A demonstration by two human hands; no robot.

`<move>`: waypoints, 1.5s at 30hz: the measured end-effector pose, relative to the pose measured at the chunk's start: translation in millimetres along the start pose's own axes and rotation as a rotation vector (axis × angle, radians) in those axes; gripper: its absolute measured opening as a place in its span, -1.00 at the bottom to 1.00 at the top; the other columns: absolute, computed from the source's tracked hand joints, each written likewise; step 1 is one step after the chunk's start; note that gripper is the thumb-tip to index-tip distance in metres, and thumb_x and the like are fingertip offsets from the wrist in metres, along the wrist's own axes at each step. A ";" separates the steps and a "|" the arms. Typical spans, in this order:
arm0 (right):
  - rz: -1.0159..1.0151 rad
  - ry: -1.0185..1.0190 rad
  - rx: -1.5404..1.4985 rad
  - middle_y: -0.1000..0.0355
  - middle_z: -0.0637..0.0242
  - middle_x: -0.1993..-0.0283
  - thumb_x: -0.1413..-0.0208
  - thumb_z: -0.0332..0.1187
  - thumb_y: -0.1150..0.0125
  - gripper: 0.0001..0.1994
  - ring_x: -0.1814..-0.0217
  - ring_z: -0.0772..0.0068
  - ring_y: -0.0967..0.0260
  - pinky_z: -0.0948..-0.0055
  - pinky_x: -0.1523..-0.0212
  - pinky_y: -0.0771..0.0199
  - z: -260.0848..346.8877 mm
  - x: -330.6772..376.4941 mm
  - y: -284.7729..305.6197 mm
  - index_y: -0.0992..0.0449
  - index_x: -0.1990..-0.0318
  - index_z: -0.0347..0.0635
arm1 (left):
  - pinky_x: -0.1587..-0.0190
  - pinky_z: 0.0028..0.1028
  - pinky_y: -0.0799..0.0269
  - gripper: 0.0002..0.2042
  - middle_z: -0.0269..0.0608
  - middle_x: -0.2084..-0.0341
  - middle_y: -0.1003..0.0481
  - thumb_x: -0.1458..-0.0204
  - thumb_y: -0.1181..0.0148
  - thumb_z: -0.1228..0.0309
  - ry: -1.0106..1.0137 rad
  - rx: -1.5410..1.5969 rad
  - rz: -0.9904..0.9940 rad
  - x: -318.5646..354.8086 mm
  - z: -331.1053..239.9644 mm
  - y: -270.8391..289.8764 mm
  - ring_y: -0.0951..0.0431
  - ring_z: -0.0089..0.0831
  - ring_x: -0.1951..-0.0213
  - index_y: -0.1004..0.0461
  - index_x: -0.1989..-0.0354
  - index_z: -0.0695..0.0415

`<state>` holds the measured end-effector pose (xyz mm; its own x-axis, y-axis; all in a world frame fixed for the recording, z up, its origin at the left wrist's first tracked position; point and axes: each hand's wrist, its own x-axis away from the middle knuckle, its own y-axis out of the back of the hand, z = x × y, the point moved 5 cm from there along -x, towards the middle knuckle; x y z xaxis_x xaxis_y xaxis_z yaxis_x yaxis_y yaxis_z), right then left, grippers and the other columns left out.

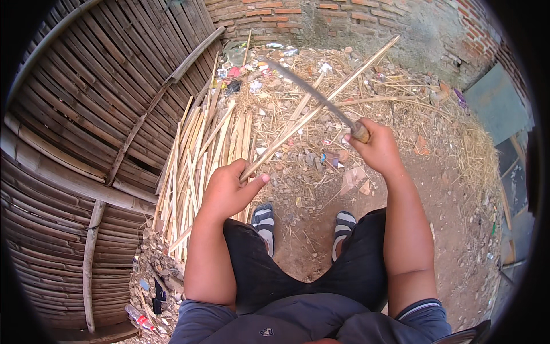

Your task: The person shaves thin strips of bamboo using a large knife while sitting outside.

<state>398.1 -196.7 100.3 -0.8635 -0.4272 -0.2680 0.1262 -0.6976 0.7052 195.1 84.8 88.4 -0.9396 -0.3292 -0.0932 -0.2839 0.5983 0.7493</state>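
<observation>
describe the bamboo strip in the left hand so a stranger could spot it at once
Right of the woven bamboo wall, a pile of split strips lies on the ground. The held bamboo strip rises from the left hand toward the brick wall, alone lifted and crossed by the blade.

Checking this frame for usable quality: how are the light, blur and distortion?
Head view: hard daylight, no glare; the long blade in the right hand is motion-blurred, the bamboo strip in the left hand is sharp; fisheye bends the bamboo wall, corners are black.

Plastic bottle with red label lower left in rubble; crumpled wrappers litter ground by brick wall.
</observation>
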 end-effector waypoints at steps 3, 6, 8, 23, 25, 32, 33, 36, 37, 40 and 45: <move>-0.011 0.031 -0.004 -0.58 0.09 0.42 -0.12 -0.14 -0.53 -0.68 0.41 0.05 -0.54 0.16 0.31 -0.51 -9.0 0.2 -11.0 -0.61 0.20 -0.18 | 0.49 -0.38 -0.28 -0.60 -0.33 0.68 -0.39 -0.13 -0.51 0.15 0.037 0.004 0.006 2.3 6.1 1.0 -0.31 -0.58 0.55 -0.49 0.43 0.24; 0.105 0.132 0.097 -0.59 0.08 0.40 -0.12 -0.17 -0.50 -0.73 0.37 0.02 -0.57 0.10 0.28 -0.55 9.4 12.1 -29.7 -0.61 0.20 -0.13 | 0.49 -0.38 -0.30 -0.61 -0.32 0.67 -0.39 -0.13 -0.51 0.15 0.033 0.024 0.000 0.7 4.1 -3.0 -0.32 -0.56 0.55 -0.52 0.40 0.24; 0.153 0.234 0.214 -0.60 0.09 0.38 -0.11 -0.19 -0.47 -0.77 0.34 0.03 -0.60 0.05 0.27 -0.58 24.3 20.9 -43.0 -0.61 0.21 -0.09 | 0.48 -0.38 -0.31 -0.62 -0.32 0.67 -0.39 -0.12 -0.51 0.15 0.031 -0.013 0.011 -2.7 3.5 -5.0 -0.32 -0.56 0.56 -0.54 0.39 0.24; 0.154 -0.010 0.061 -0.64 0.10 0.31 -0.11 -0.18 -0.50 -0.74 0.26 -0.02 -0.63 0.09 0.20 -0.61 -30.5 -5.3 -28.5 -0.64 0.18 -0.11 | 0.50 -0.40 -0.27 -0.62 -0.35 0.69 -0.37 -0.15 -0.48 0.13 0.078 -0.025 0.055 -5.3 23.1 -11.0 -0.33 -0.56 0.57 -0.53 0.41 0.21; 0.251 0.116 0.145 -0.62 0.09 0.33 -0.09 -0.18 -0.50 -0.73 0.25 -0.05 -0.62 0.06 0.19 -0.61 -7.2 6.3 -43.6 -0.63 0.17 -0.10 | 0.50 -0.39 -0.27 -0.62 -0.34 0.69 -0.37 -0.15 -0.47 0.13 0.073 -0.027 0.056 -6.3 22.6 -12.9 -0.32 -0.56 0.58 -0.53 0.41 0.21; 0.326 0.248 0.156 -0.62 0.10 0.32 -0.10 -0.18 -0.50 -0.73 0.23 -0.02 -0.63 0.07 0.17 -0.59 3.8 10.4 -44.3 -0.63 0.15 -0.11 | 0.50 -0.38 -0.26 -0.63 -0.32 0.70 -0.35 -0.15 -0.49 0.17 0.036 -0.013 0.030 -1.3 20.5 -8.4 -0.29 -0.55 0.59 -0.52 0.42 0.24; 0.270 0.140 0.114 -0.62 0.09 0.32 -0.11 -0.18 -0.50 -0.72 0.23 -0.02 -0.62 0.09 0.17 -0.58 -11.3 2.1 -35.0 -0.63 0.15 -0.13 | 0.50 -0.38 -0.26 -0.63 -0.32 0.70 -0.35 -0.15 -0.49 0.18 0.044 -0.003 0.037 -1.4 17.5 -7.1 -0.29 -0.55 0.59 -0.52 0.42 0.24; 0.084 -0.090 0.021 -0.62 0.05 0.30 -0.13 -0.17 -0.50 -0.69 0.23 -0.01 -0.62 0.14 0.17 -0.55 -49.2 -12.0 -10.8 -0.63 0.13 -0.20 | 0.50 -0.39 -0.26 -0.64 -0.32 0.71 -0.34 -0.15 -0.49 0.18 0.039 -0.028 0.019 -1.9 16.3 -2.5 -0.29 -0.56 0.59 -0.53 0.41 0.23; 0.013 -0.107 0.013 -0.62 0.04 0.30 -0.13 -0.16 -0.51 -0.67 0.24 -0.01 -0.61 0.15 0.18 -0.54 -53.2 -13.0 -3.0 -0.63 0.13 -0.22 | 0.51 -0.39 -0.26 -0.63 -0.33 0.71 -0.34 -0.15 -0.49 0.18 0.049 -0.008 0.022 -2.1 16.6 -2.7 -0.29 -0.56 0.59 -0.52 0.42 0.23; 0.024 -0.099 0.002 -0.62 0.04 0.30 -0.13 -0.18 -0.50 -0.68 0.24 -0.01 -0.61 0.15 0.18 -0.55 -47.8 -11.0 -3.7 -0.63 0.14 -0.23 | 0.51 -0.39 -0.25 -0.63 -0.34 0.72 -0.35 -0.15 -0.49 0.18 0.056 0.028 0.027 -2.4 16.6 -5.6 -0.30 -0.57 0.59 -0.51 0.43 0.22; 0.238 0.166 0.124 -0.64 0.09 0.26 -0.08 -0.25 -0.49 -0.76 0.20 -0.03 -0.63 0.09 0.15 -0.59 3.2 11.6 -36.3 -0.61 0.19 -0.15 | 0.51 -0.40 -0.26 -0.64 -0.34 0.70 -0.36 -0.15 -0.49 0.18 0.007 -0.004 0.012 -3.4 15.5 -11.1 -0.31 -0.59 0.59 -0.52 0.42 0.22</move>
<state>381.9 -174.5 73.7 -0.7243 -0.6651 -0.1818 0.2460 -0.4956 0.8330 198.5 90.7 70.2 -0.9415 -0.3272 -0.0800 -0.2722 0.5992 0.7529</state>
